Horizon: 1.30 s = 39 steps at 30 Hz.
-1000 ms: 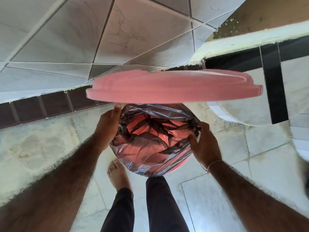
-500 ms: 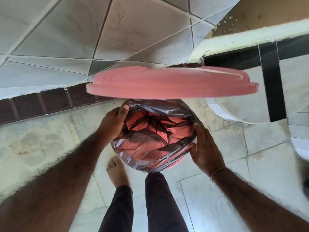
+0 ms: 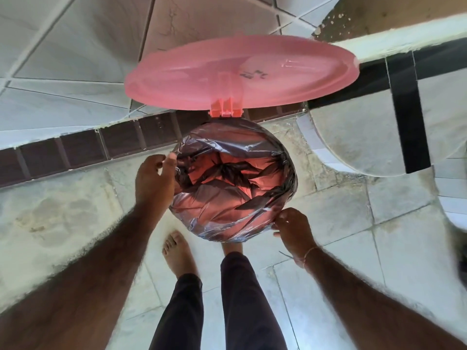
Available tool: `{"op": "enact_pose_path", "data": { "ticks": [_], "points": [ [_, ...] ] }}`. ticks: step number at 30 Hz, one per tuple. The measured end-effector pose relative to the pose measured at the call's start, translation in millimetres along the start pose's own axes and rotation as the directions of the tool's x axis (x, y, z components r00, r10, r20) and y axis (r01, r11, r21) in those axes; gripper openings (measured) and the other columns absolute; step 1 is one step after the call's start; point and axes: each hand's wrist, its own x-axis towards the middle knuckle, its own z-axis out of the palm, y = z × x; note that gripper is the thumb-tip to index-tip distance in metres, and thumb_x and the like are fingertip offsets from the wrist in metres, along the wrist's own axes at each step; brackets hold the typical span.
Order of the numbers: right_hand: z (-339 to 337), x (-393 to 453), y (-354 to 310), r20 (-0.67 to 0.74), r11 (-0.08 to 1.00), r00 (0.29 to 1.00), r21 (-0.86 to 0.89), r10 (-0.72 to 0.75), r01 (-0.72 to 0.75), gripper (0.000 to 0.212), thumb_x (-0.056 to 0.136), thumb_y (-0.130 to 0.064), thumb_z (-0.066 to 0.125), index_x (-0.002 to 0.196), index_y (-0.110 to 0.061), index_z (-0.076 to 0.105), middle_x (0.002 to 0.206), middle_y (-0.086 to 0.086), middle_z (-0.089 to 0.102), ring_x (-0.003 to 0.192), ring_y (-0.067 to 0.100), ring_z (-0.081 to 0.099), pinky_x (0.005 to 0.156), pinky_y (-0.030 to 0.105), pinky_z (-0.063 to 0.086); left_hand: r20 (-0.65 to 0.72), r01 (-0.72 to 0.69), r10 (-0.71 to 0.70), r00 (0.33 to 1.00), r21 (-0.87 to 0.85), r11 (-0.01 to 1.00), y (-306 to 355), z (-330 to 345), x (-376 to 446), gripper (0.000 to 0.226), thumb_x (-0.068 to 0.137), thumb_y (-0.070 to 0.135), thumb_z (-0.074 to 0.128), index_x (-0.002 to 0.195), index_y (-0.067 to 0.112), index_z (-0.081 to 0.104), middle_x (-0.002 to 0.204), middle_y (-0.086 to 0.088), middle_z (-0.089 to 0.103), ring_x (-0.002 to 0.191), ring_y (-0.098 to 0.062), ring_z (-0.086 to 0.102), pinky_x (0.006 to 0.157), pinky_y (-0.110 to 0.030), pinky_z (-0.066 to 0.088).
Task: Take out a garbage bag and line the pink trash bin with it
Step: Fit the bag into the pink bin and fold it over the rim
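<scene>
The pink trash bin stands on the floor with its round lid (image 3: 240,74) swung up on the rear hinge (image 3: 226,109). A thin dark grey garbage bag (image 3: 235,198) lines the inside, its edge folded over the rim all round, and pink shows through the crumpled film. My left hand (image 3: 155,180) cups the bin's left side, thumb on the bag's folded edge. At the near right of the rim, my right hand (image 3: 293,228) pinches the bag's edge with its fingertips.
The bin sits close to a tiled wall with a dark brown skirting (image 3: 83,147). A white and black tiled structure (image 3: 404,122) rises at the right. My bare foot (image 3: 177,251) and dark trouser legs (image 3: 240,299) are just in front of the bin.
My right hand has slid from the right side of the rim to its near-right edge. The left hand has shifted along the left rim. More of the lid's underside shows.
</scene>
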Motion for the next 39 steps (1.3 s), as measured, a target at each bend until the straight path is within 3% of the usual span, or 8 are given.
{"op": "enact_pose_path", "data": {
  "ticks": [2,5,8,11,19,26,35,39],
  "points": [
    [6.0,-4.2,-6.7,0.092,0.894,0.964,0.361,0.249,-0.265,0.014,0.086,0.004,0.051,0.077,-0.002,0.060,0.070,0.015,0.062,0.066,0.028,0.059,0.054,0.025,0.049,-0.161,0.052,-0.052,0.986,0.000,0.999,-10.4,-0.4,-12.8,0.044,0.089,0.049,0.047,0.103,0.011,0.065,0.107,-0.013,0.065,0.103,-0.030,0.058,0.090,-0.038,0.045],
    [13.0,-15.1,-9.0,0.220,0.800,0.918,0.452,0.330,-0.396,0.022,0.087,0.010,0.045,0.093,-0.001,0.063,0.084,0.016,0.063,0.076,0.026,0.057,0.066,0.031,0.051,-0.240,0.291,-0.310,0.920,-0.112,0.950,-32.5,5.0,-47.0,0.033,0.089,0.032,0.045,0.098,0.006,0.063,0.103,-0.019,0.065,0.099,-0.036,0.059,0.088,-0.041,0.045],
    [19.7,-21.4,-8.3,0.214,0.800,0.914,0.442,0.345,-0.405,0.023,0.088,0.012,0.043,0.089,0.003,0.064,0.088,0.017,0.062,0.081,0.026,0.056,0.071,0.031,0.053,0.330,0.641,-0.551,0.766,-0.446,0.625,-65.5,7.8,-75.7,0.022,0.082,0.003,0.058,0.102,0.002,0.067,0.090,-0.022,0.067,0.083,-0.035,0.067,0.073,-0.037,0.055],
    [24.2,-20.4,-10.1,0.149,0.816,0.920,0.428,0.362,-0.389,0.022,0.086,0.014,0.042,0.081,0.004,0.062,0.084,0.018,0.057,0.072,0.025,0.051,0.065,0.030,0.050,0.540,0.724,-0.496,0.680,-0.382,0.575,-71.9,17.7,-101.2,0.012,0.077,0.006,0.069,0.087,0.011,0.068,0.081,-0.005,0.068,0.065,-0.009,0.070,0.057,-0.022,0.058],
    [17.3,-23.2,-16.6,0.118,0.655,0.898,0.645,0.424,-0.394,0.016,0.093,-0.014,0.054,0.094,-0.002,0.065,0.093,0.016,0.068,0.089,0.030,0.068,0.074,0.039,0.060,0.381,0.665,-0.544,0.747,-0.418,0.620,-43.9,27.5,-109.1,0.019,0.090,-0.007,0.048,0.103,0.003,0.060,0.095,-0.011,0.062,0.089,-0.025,0.059,0.091,-0.042,0.049],
    [14.7,-15.9,-4.5,0.046,0.708,0.891,0.590,0.451,-0.389,0.018,0.094,-0.002,0.050,0.100,0.002,0.066,0.089,0.017,0.070,0.082,0.027,0.069,0.066,0.035,0.057,0.328,0.612,-0.517,0.791,-0.402,0.681,-41.5,23.5,-108.9,0.010,0.088,-0.005,0.057,0.087,-0.002,0.066,0.086,-0.015,0.072,0.081,-0.025,0.071,0.062,-0.019,0.059],
    [27.6,-1.5,1.1,0.043,0.876,0.914,0.271,0.404,-0.399,0.021,0.090,0.005,0.050,0.075,-0.003,0.062,0.085,0.019,0.065,0.072,0.028,0.061,0.070,0.037,0.054,0.427,0.590,-0.420,0.801,-0.440,0.677,-56.6,25.9,-111.7,0.014,0.088,-0.009,0.056,0.090,0.002,0.063,0.082,-0.008,0.069,0.080,-0.021,0.067,0.083,-0.032,0.057],
    [32.5,11.4,1.8,0.027,0.888,0.916,0.235,0.401,-0.396,0.017,0.091,0.008,0.045,0.090,0.004,0.062,0.087,0.019,0.064,0.077,0.031,0.061,0.085,0.047,0.055,0.470,0.601,-0.409,0.782,-0.392,0.697,-64.4,30.5,-108.0,0.004,0.087,0.004,0.066,0.089,0.006,0.069,0.090,-0.009,0.075,0.090,-0.023,0.072,0.075,-0.029,0.058]
  ]
}}
